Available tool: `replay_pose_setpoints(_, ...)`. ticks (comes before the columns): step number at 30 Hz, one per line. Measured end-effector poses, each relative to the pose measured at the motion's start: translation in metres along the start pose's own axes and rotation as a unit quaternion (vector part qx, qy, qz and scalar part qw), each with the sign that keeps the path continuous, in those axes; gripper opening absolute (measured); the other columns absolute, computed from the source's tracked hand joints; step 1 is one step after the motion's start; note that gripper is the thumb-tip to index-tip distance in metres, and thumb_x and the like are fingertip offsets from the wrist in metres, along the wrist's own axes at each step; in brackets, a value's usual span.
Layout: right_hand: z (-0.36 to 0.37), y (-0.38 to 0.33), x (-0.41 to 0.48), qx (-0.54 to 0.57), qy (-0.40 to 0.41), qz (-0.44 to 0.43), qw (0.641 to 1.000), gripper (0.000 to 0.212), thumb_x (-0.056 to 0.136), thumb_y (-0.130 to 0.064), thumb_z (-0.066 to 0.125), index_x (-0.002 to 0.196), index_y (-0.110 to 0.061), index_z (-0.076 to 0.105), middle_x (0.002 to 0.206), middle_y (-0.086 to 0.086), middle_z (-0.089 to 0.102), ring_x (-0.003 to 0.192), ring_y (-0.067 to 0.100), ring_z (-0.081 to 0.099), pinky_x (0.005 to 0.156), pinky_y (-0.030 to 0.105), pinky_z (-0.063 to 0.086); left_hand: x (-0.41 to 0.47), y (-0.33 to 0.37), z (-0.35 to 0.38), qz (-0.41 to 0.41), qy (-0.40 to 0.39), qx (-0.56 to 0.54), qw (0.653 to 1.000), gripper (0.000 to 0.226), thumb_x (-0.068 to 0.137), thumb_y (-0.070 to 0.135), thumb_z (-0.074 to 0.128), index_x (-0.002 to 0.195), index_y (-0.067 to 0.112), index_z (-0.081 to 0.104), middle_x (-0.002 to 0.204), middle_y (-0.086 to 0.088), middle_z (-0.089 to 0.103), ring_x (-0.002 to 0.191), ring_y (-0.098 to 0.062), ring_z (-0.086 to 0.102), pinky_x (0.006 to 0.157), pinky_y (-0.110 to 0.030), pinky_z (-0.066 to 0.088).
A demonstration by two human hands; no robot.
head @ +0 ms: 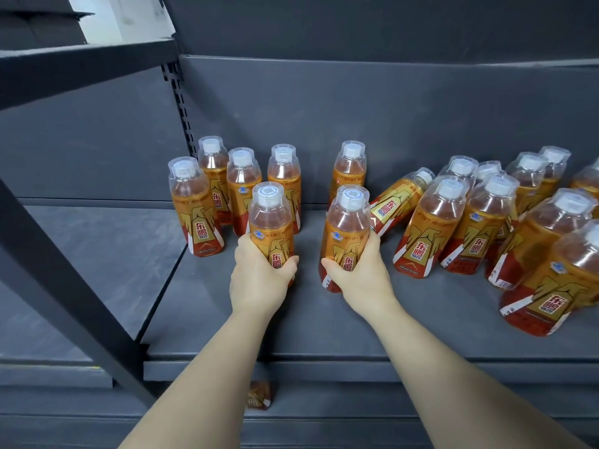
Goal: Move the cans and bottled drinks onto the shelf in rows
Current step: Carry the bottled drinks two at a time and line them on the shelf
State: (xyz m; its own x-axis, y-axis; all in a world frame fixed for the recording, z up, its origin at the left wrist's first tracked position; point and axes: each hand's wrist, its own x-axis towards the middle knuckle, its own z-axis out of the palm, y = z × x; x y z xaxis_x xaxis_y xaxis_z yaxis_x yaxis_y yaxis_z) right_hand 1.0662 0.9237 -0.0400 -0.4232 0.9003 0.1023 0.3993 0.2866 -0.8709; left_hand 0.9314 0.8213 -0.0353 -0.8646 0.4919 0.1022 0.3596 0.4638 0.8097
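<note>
Forearms stretched in, grips left bottle (270, 218) in left hand (259, 273) and right bottle (348, 228) in right hand (359, 277), upright on the shelf (324, 322), and risks bumping the leaning bottle (400, 196) just beside, toppling the crowded cluster (486, 215).

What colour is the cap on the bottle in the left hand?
The cap is white; the head view shows it best.

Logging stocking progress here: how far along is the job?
Done: five orange-labelled plastic drink bottles stand back left on the grey metal shelf. In hand: the left hand grips one bottle, the right hand another bottle. Left: the loose cluster at right, including one tipped bottle, needs straightening into rows.
</note>
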Motion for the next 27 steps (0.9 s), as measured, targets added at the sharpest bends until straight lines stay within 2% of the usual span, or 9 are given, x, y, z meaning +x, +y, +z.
replay_pose_setpoints(5,0.002,0.0,-0.002,0.009,0.01,-0.002,1.0,0.092,0.082,-0.042,0.078,0.151,-0.032,0.018,0.145,-0.008,0.043,0.129,0.017,0.049,0.103,0.041,0.05,0.003,-0.003,0.0,0.009,0.003,0.018,1.0,0.076,0.074,0.055,0.078,0.127,0.024,0.033,0.122,0.001,0.053,0.108,-0.025,0.06,0.085,-0.043,0.053)
replay_pose_setpoints(10,0.002,-0.001,-0.003,0.006,0.011,-0.001,1.0,0.091,0.083,-0.04,0.078,0.151,-0.031,0.018,0.146,-0.007,0.043,0.13,0.017,0.048,0.103,0.038,0.048,0.004,-0.005,0.0,0.011,-0.004,0.022,1.0,0.077,0.073,0.057,0.078,0.127,0.026,0.032,0.122,0.001,0.053,0.108,-0.025,0.061,0.087,-0.046,0.055)
replay_pose_setpoints(22,0.001,-0.004,-0.005,0.013,0.005,0.011,1.0,0.09,0.085,-0.037,0.077,0.152,-0.03,0.018,0.147,-0.006,0.042,0.131,0.017,0.047,0.106,0.04,0.047,0.003,-0.003,-0.002,0.012,-0.007,0.017,1.0,0.077,0.074,0.055,0.078,0.128,0.023,0.034,0.123,0.0,0.052,0.109,-0.027,0.06,0.088,-0.044,0.053)
replay_pose_setpoints(27,-0.006,-0.015,-0.006,0.025,-0.001,0.011,1.0,0.086,0.085,-0.032,0.078,0.15,-0.028,0.021,0.145,-0.006,0.044,0.128,0.014,0.048,0.099,0.03,0.045,0.002,0.001,-0.004,0.015,-0.012,-0.013,1.0,0.078,0.075,0.049,0.081,0.131,0.022,0.035,0.125,-0.001,0.052,0.112,-0.026,0.058,0.09,-0.042,0.052)
